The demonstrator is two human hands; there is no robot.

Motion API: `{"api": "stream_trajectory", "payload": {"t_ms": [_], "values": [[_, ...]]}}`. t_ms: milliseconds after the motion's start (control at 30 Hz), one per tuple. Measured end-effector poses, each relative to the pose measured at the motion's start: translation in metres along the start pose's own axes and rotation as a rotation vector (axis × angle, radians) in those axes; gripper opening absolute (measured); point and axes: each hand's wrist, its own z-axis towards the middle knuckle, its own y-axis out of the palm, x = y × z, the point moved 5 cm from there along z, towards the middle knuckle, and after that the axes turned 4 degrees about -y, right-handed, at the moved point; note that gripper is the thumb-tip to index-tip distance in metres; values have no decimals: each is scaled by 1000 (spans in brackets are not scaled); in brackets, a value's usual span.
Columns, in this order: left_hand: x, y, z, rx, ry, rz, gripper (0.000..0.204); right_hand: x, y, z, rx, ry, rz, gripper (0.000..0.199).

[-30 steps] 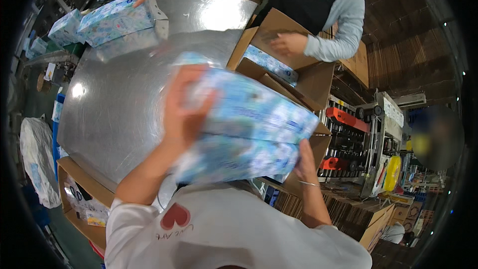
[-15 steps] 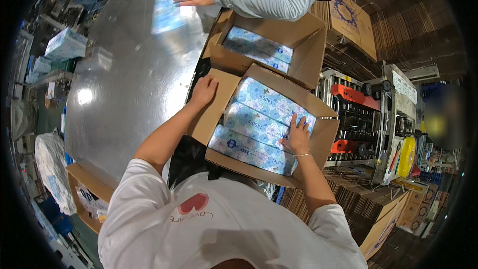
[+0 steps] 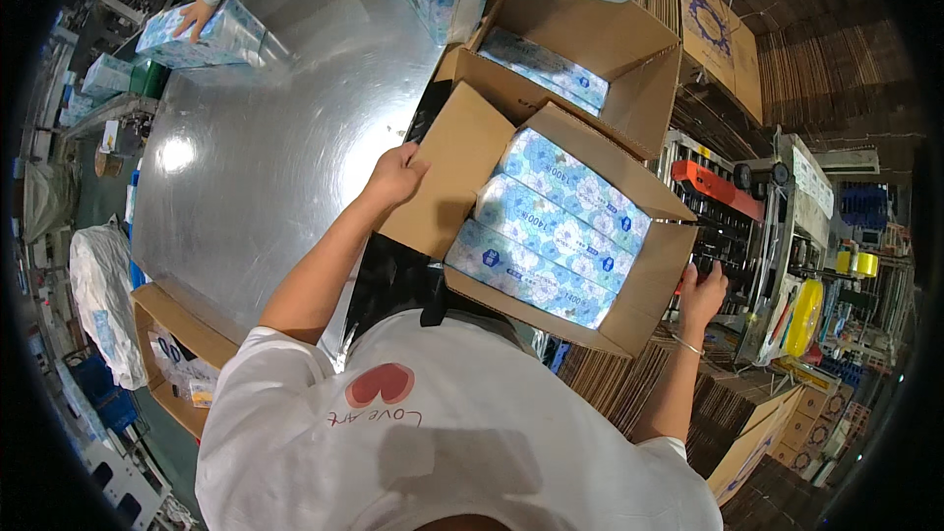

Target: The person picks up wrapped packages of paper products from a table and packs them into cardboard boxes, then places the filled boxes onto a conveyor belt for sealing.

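Note:
An open cardboard carton [image 3: 551,320] stands in front of me, its flaps up. Inside lie blue floral-printed packs [image 3: 551,226], side by side in a row. My left hand [image 3: 398,177] grips the edge of the carton's left flap [image 3: 447,172], fingers folded over it. Just beyond the carton's right wall is my right hand [image 3: 702,295], thumb and fingers apart and slightly curled, with no object visible in it. It hovers over the dark roller conveyor's near end, and I cannot tell whether it touches anything.
A second open carton [image 3: 639,88] with similar packs adjoins at the far side. A co-worker's hands rest on two floral packs [image 3: 202,34] over the shiny metal table [image 3: 275,177]. Red-railed rollers [image 3: 718,187] stand right, stacked flat cardboard [image 3: 610,374] below them.
My right hand has left the packs and moved right, outside the carton. The carton has shifted slightly right, its left flap still in my left hand. The co-worker's hands have spread to two packs.

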Motion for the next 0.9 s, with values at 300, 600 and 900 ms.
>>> {"api": "stream_trajectory", "payload": {"t_ms": [300, 600, 900], "values": [[70, 8, -27, 26, 217, 289, 20, -274, 75, -68, -607, -746, 308, 34], [60, 5, -22, 112, 316, 318, 20, -328, 120, -87, -604, -1251, 1, 13], [36, -8, -18, 135, 252, 257, 21, -270, 53, -78, -461, -1080, 423, 14]]}}
